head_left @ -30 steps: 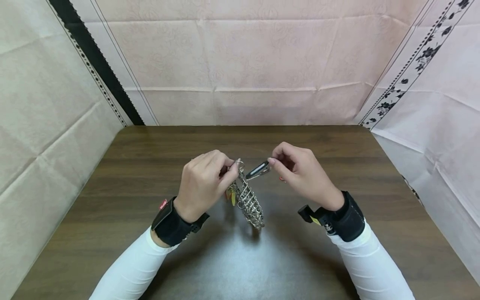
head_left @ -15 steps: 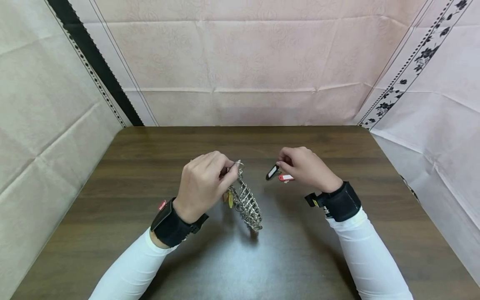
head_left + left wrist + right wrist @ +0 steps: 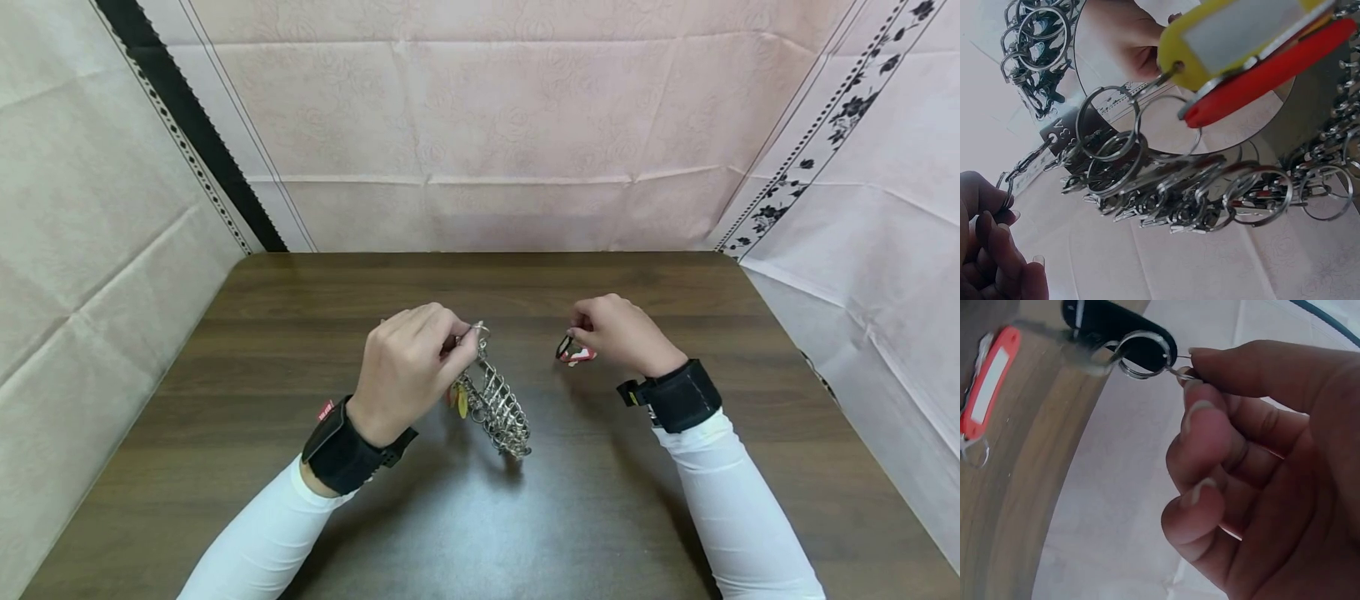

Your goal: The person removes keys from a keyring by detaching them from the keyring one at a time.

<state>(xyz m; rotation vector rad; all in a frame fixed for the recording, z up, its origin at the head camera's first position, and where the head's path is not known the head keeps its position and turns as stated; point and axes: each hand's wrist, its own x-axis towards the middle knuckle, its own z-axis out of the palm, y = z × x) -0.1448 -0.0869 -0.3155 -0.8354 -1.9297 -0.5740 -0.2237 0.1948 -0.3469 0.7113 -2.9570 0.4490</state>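
Note:
In the head view my left hand (image 3: 416, 367) holds up a hanging bunch of linked metal rings and clasps (image 3: 502, 410), pinching the small ring at its top. A yellow key tag (image 3: 1229, 44) and a red key tag (image 3: 1272, 74) hang from its rings in the left wrist view. My right hand (image 3: 624, 335) is to the right, pinching a black key tag (image 3: 1122, 331) by its thin metal ring between thumb and index finger. A blurred metal piece dangles by that ring. Beside it, a second red key tag (image 3: 990, 384) with a white label lies on the table.
The brown wooden table (image 3: 375, 542) reaches back to a pale cloth (image 3: 525, 125) hanging behind it. More cloth hangs at the left and right sides. Both wrists wear black straps, the left strap (image 3: 341, 450) and the right strap (image 3: 682, 396).
My right hand has moved right, away from the ring bunch, carrying the black key tag over beside the red tag on the table. The left hand stays in place; the bunch sways slightly.

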